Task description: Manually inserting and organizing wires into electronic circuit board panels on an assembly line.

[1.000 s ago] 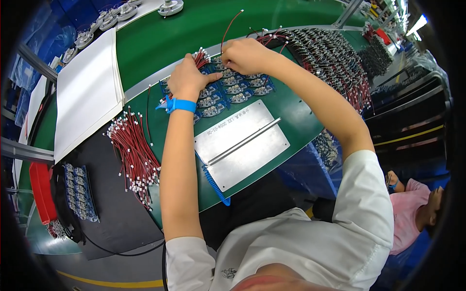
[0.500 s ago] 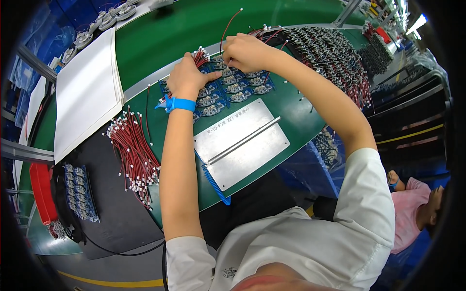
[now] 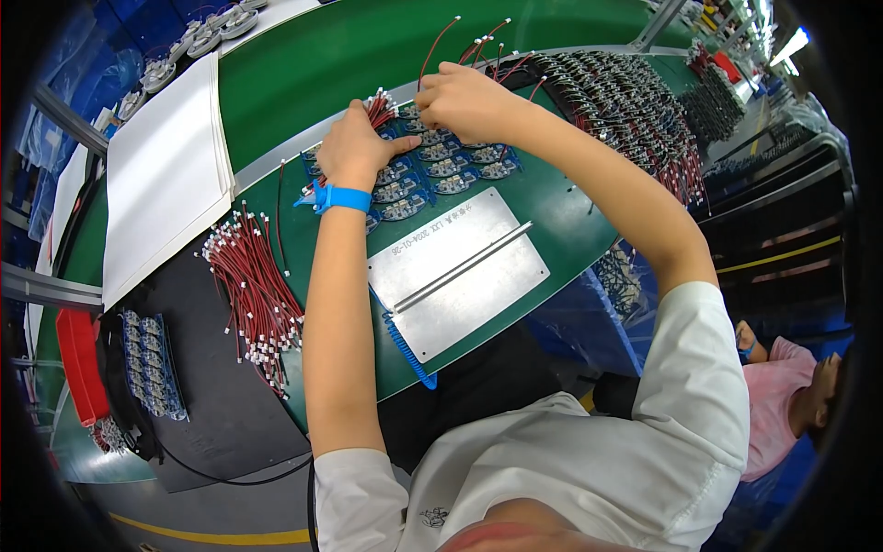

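Blue panels of small circuit boards (image 3: 448, 166) lie in rows on the green bench. My left hand (image 3: 354, 145) is closed around a bundle of red and black wires (image 3: 379, 108) with white connectors, its thumb stretched over the boards. Over the far rows, my right hand (image 3: 467, 103) bends down with its fingers pinched together at a board; what they hold is hidden. Several loose red wires (image 3: 476, 48) stick up beyond the right hand. A blue wrist strap (image 3: 347, 198) circles my left wrist.
A metal plate with a raised bar (image 3: 460, 273) lies nearest me. Cut wires (image 3: 253, 285) are heaped to the left, beside another board panel (image 3: 152, 366) and white sheets (image 3: 166, 175). Many wired boards (image 3: 612, 101) crowd the right. A person in pink (image 3: 777, 405) is at far right.
My right hand has shifted slightly left and down over the boards. More red wires now stand up behind it. The left hand keeps its place.
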`<state>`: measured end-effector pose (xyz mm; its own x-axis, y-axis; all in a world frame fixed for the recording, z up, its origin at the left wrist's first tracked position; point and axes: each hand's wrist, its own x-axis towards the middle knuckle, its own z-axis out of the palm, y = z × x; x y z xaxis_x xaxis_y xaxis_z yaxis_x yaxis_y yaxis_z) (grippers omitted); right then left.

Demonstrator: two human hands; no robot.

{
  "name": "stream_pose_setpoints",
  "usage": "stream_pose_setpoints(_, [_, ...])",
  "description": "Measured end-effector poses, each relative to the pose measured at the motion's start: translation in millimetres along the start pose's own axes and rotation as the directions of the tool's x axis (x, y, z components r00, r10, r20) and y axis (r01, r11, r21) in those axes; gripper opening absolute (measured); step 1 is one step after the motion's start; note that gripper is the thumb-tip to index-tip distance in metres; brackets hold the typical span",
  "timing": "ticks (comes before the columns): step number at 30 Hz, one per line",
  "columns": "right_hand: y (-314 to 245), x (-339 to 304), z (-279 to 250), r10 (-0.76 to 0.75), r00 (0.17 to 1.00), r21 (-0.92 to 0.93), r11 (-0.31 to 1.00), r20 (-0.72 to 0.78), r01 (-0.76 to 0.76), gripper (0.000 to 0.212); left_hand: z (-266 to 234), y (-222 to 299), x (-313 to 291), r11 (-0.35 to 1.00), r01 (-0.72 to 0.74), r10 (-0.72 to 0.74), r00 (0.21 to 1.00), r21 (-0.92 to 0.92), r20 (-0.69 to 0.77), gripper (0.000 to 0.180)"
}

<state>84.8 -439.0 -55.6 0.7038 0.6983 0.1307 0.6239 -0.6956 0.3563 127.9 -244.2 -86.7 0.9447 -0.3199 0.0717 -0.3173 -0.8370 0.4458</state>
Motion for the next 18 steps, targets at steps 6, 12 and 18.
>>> stream_pose_setpoints(6, [-8.8,5.3,-0.8,-0.003,1.0,-0.188,0.982,0.018,0.006,0.015,2.0,-1.4,0.5,1.0,-0.007,0.007,1.0,0.002,-0.023,0.09])
stream_pose_setpoints(12, [-10.3,0.7,2.6,-0.04,0.998,-0.215,0.976,-0.04,0.031,0.009,-0.5,2.3,-1.8,1.0,-0.001,0.001,1.0,-0.001,-0.016,0.089])
stream_pose_setpoints(18, [-15.8,-1.3,10.0,-0.074,0.995,-0.216,0.975,-0.067,0.058,0.008,6.7,-5.6,3.0,0.999,-0.029,0.028,0.999,-0.018,-0.033,0.087])
